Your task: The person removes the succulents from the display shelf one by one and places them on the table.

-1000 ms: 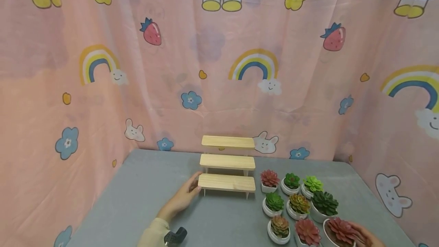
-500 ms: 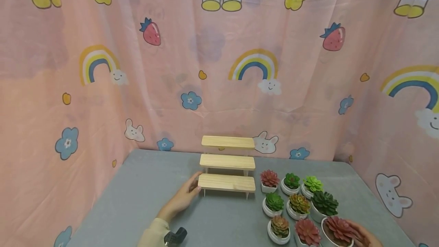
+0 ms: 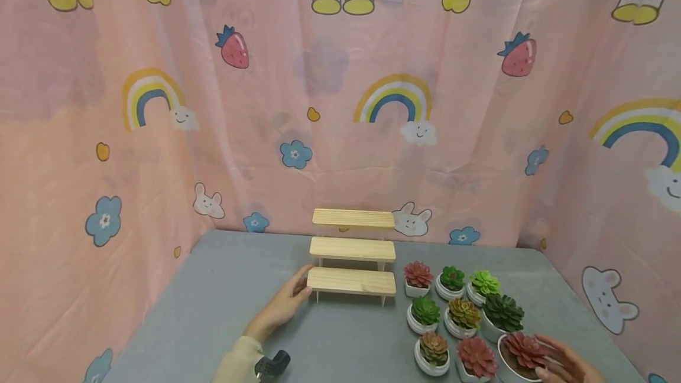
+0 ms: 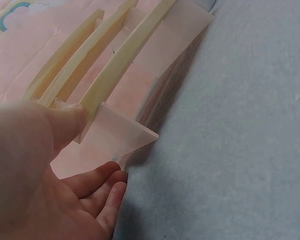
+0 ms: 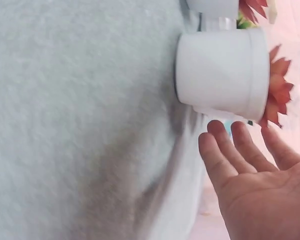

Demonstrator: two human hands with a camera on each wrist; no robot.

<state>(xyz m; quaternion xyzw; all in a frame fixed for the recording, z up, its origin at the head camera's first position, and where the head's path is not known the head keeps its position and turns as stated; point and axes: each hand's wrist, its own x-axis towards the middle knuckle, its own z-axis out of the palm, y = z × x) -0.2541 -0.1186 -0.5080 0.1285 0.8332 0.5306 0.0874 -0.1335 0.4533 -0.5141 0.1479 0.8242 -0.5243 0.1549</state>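
Observation:
A three-tier wooden display stand [image 3: 351,281] with clear side panels stands near the back of the table. My left hand [image 3: 281,311] holds the left end of its lowest board, index finger behind and thumb in front. In the left wrist view, the thumb [image 4: 70,122] lies against the board's end, other fingers beside the clear panel [image 4: 122,130]. At the front right, a red succulent [image 3: 525,349] grows in a large round white pot [image 5: 220,70]. Beside that pot is my right hand [image 3: 566,362], its fingers spread and reaching toward it, a gap showing in the right wrist view.
Several smaller potted succulents fill the table right of the stand: a red one [image 3: 418,276], a bright green one [image 3: 484,283], a brownish one [image 3: 433,350]. A dark green one [image 3: 502,313] is close behind the large red one. Pink printed cloth [image 3: 330,182] hangs behind the grey table [image 3: 223,276].
My right hand has loosened and spread its fingers at the large red succulent's pot, which moved slightly left and back. The left hand stays at the stand.

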